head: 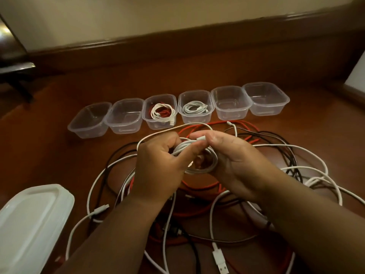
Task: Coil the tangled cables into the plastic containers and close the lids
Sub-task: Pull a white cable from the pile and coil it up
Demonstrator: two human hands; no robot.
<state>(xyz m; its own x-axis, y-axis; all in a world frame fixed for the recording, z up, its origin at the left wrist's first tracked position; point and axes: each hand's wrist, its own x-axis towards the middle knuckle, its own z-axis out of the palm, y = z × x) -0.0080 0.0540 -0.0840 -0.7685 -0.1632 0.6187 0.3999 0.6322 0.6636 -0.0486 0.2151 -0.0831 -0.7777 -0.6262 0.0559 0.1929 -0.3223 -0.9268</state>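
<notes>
Both hands held a small coil of white cable (205, 161) above the tangled pile of white, red and black cables (227, 204) on the brown wooden floor (49, 155). The left hand (158, 165) was closed around the coil's left side. The right hand (233, 163) pinched its white end on top. Behind stood six clear plastic containers (265, 99) in a row, two holding coiled cables.
</notes>
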